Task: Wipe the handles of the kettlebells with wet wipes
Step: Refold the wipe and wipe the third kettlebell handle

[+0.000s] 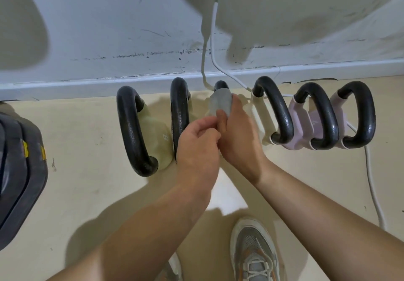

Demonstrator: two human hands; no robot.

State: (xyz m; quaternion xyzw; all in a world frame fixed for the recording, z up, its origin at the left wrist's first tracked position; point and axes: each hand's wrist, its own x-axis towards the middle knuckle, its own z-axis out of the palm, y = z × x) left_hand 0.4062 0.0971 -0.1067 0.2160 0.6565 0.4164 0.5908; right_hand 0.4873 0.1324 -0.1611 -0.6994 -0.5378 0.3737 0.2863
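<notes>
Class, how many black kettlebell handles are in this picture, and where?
6, in a row, left to right: first handle, second handle, third handle (mostly under the wipe), fourth handle, fifth handle, sixth handle. Others may lie outside view.

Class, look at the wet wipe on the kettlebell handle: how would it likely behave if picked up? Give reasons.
Probably floppy: the wet wipe moulds round the handle under the right hand. Likely very light: the left hand seems to pinch its edge with fingertips.
</notes>
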